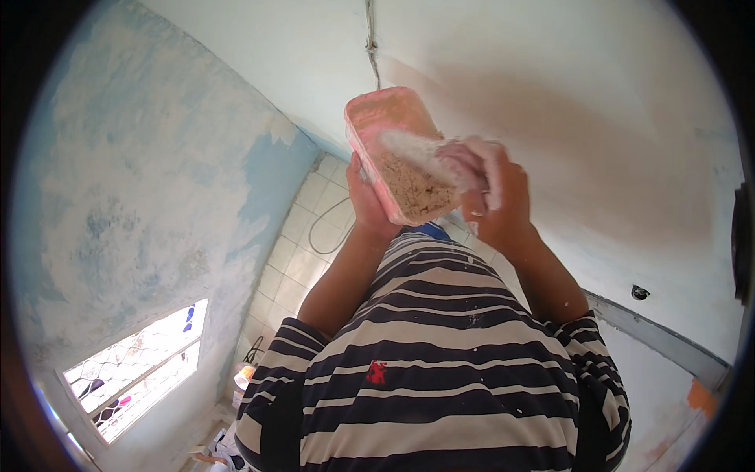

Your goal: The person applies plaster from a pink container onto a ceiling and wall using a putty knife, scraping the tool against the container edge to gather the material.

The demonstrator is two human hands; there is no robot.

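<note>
A pink rectangular plastic tub (pixel 359 143) is tilted in front of my chest, its inside coated with pale residue. Rough, brownish, grainy material (pixel 417 185) covers the end nearer to me. My left hand (pixel 372 200) grips the tub from its left side and underneath, with the thumb along the wall. Over the tub's right rim is my right hand (pixel 495 189), fingers closed and dusted white. From it a flat whitish tool (pixel 410 149) reaches into the tub; motion blur hides its exact kind. A ring shows on a right finger.
A patchy white-and-blue wall (pixel 149 141) stands at left, with a meshed window (pixel 138 370) low in it. Ahead and right is a pale wall (pixel 566 141) with a hanging cable (pixel 371 47) and a socket hole (pixel 641 293). On the tiled floor (pixel 295 256) lies a looped cord (pixel 314 240).
</note>
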